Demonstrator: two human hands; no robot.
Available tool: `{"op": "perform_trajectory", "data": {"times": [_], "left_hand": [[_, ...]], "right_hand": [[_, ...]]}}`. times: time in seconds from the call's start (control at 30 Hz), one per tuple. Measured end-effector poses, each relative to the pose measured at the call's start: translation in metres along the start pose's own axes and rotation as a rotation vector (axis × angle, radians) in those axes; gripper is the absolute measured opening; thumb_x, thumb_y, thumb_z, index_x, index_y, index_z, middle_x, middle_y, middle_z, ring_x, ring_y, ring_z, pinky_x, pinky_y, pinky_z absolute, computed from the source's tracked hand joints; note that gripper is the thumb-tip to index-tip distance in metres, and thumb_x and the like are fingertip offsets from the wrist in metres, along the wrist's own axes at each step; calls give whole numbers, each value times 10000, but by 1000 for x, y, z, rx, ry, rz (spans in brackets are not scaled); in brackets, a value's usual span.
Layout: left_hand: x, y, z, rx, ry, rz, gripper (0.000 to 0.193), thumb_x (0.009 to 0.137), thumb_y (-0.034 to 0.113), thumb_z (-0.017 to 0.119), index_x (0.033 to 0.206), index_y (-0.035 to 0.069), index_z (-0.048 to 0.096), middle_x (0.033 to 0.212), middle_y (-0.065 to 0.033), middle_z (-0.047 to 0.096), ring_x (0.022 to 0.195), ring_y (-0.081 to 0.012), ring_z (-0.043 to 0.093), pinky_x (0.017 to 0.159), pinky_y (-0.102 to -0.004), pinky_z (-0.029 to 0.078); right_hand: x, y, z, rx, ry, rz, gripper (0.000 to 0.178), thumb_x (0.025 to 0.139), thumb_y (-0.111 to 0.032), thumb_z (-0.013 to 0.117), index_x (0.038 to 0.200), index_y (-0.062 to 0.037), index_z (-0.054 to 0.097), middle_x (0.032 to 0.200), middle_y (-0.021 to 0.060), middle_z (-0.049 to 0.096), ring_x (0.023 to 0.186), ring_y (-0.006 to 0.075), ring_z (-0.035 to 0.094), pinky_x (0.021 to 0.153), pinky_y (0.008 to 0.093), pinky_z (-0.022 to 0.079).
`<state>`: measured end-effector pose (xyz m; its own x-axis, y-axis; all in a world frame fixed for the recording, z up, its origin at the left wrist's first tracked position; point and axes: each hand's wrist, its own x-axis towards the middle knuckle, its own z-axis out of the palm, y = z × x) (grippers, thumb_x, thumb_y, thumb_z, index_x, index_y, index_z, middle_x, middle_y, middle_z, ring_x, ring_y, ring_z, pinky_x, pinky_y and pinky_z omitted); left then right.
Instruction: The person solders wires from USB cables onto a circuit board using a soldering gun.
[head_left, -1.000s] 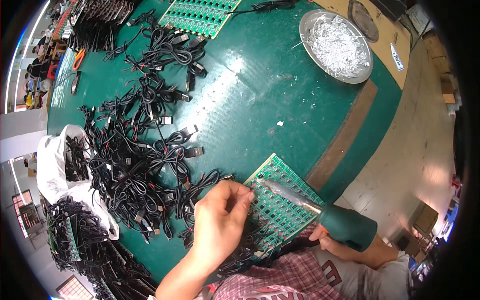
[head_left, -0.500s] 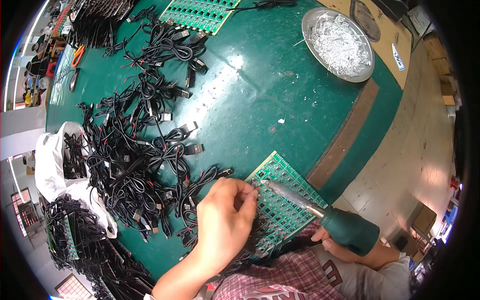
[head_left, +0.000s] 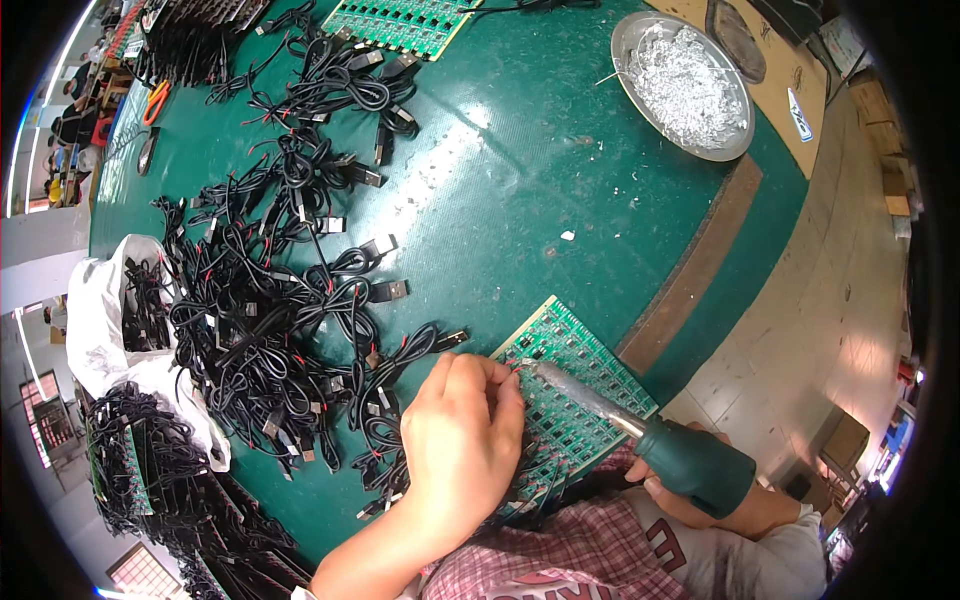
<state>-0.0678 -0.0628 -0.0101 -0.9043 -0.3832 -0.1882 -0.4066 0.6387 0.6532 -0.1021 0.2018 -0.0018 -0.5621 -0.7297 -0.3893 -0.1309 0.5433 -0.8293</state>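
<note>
My left hand [head_left: 465, 430] is closed in a pinch at the left edge of a green circuit board panel [head_left: 572, 425]. A thin red wire end shows at its fingertips; the rest of that wire is hidden by the hand. My right hand [head_left: 660, 488], partly hidden behind the handle, is wrapped round a soldering iron [head_left: 700, 468] with a dark green grip. The iron's tip meets the board's upper left part, right beside my left fingertips. Black cables with bare ends hang over the board's lower edge, near my plaid-clad lap.
Bundled black USB cables [head_left: 250, 310] cover the left of the green table. A white bag [head_left: 95, 330] holds more. Another board panel [head_left: 400, 25] lies at the back. At the far right stands a metal dish [head_left: 625, 85] of silvery scraps. Orange-handled scissors [head_left: 155, 103] lie far left.
My left hand has shifted slightly right, and a red wire now shows at its fingertips near the iron's tip. The soldering iron stays nearly in place. The whole view has shifted a little.
</note>
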Motion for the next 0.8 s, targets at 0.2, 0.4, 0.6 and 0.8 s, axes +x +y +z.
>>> {"op": "perform_trajectory", "data": {"times": [0.2, 0.4, 0.6, 0.8], "left_hand": [[0, 1, 1, 38, 3, 2, 127, 814, 5, 714, 837, -10, 591, 765, -125, 618, 611, -228, 627, 581, -331, 507], [0, 1, 2, 47, 11, 14, 122, 814, 6, 709, 832, -10, 590, 760, -125, 614, 607, -230, 627, 578, -333, 507], [-1, 0, 2, 30, 9, 1, 119, 813, -5, 703, 828, -12, 586, 753, -120, 607, 595, -221, 613, 575, -326, 503], [0, 2, 2, 28, 4, -3, 118, 809, -18, 700, 815, -13, 582, 750, -117, 607, 599, -221, 601, 572, -327, 493]], "right_hand": [[0, 3, 4, -72, 45, -48, 194, 796, -19, 645, 987, -33, 673, 901, 72, 724, 823, 230, 693, 756, 355, 526], [4, 3, 2, -7, 24, -62, 210, 757, -98, 683, 964, -71, 696, 902, 39, 728, 772, 202, 686, 669, 322, 531], [-3, 11, 9, -59, 51, -18, 315, 728, -191, 715, 1035, -121, 718, 946, -29, 737, 743, 174, 678, 641, 293, 535], [-11, 16, 12, -80, 70, -41, 352, 709, -208, 729, 1043, -98, 714, 980, 26, 717, 792, 201, 672, 622, 310, 546]]}}
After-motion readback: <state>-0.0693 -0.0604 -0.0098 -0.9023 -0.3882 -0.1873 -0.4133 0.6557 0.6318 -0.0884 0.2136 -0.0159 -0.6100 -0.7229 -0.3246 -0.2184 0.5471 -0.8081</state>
